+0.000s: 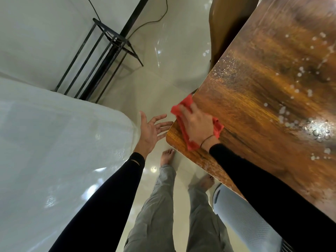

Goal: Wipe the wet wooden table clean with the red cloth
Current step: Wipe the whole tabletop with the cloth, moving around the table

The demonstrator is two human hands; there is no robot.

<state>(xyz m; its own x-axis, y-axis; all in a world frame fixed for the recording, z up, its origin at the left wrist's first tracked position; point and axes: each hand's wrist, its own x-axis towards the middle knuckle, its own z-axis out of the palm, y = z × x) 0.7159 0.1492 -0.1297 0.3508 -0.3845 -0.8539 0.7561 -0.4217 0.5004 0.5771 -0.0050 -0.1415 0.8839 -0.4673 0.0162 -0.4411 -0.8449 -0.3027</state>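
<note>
Fingers (pixel 183 110) of right hand (pixel 197 125) flat, pressing red cloth (pixel 183 104) on wooden table (pixel 254 99) corner — frame centre; left hand (pixel 151 129) spread, empty; droplets (pixel 298 113) right.

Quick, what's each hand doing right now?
Left hand: open, holding nothing, off the table.
Right hand: pressing the red cloth flat on the wooden table.
</note>
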